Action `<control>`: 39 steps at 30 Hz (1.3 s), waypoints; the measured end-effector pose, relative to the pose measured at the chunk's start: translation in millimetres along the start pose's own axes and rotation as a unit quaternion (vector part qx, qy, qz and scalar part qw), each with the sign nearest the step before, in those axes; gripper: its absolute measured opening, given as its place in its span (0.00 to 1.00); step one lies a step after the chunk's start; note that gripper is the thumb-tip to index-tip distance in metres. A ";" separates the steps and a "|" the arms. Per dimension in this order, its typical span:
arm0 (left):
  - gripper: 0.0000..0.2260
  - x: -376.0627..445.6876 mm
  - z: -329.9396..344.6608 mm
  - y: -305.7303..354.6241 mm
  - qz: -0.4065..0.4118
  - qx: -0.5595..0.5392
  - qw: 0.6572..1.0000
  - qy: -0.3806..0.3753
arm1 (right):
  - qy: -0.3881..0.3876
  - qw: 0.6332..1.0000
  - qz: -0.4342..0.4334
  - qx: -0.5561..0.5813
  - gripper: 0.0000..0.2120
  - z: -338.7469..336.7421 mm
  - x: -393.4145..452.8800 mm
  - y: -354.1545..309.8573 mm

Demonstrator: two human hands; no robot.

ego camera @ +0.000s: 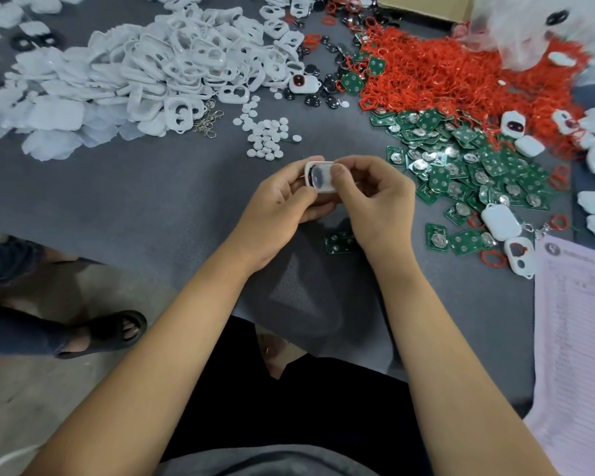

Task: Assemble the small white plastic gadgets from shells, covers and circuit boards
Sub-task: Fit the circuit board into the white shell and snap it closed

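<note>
The left hand (282, 201) and right hand (375, 197) both pinch a small white rounded plastic gadget shell (322, 176) with curled fingers and thumbs, holding it above the grey table mat (152, 201). A loose green square circuit board (340, 242) lies just below the hands. Farther out lie a heap of green circuit boards (468, 170), red rubber rings (461, 73) and white plastic covers (172, 63).

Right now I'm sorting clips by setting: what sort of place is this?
Probably a small hand-assembly workshop: bulk heaps of white shells, green circuit boards and red rings on a grey worktable.
</note>
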State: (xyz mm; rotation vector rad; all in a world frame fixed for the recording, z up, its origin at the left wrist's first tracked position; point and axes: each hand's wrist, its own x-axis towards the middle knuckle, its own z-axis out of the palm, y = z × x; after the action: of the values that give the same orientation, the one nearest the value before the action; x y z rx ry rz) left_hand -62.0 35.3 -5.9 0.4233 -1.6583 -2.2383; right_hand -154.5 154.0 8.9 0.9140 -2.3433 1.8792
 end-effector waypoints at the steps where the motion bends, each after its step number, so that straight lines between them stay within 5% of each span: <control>1: 0.19 0.1 -0.3 -0.1 0.001 0.001 1.000 -0.002 | 0.002 1.000 0.000 0.000 0.04 0.1 0.0 -0.1; 39: 0.20 -3.7 2.2 3.3 0.011 0.060 0.998 0.001 | 0.031 0.998 0.038 0.025 0.02 8.7 -5.6 0.7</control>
State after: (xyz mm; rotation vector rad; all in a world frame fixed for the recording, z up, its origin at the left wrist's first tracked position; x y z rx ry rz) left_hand -59.3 37.8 -1.9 0.4331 -1.7938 -2.1300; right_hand -147.1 148.7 3.8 0.7672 -2.3381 1.9725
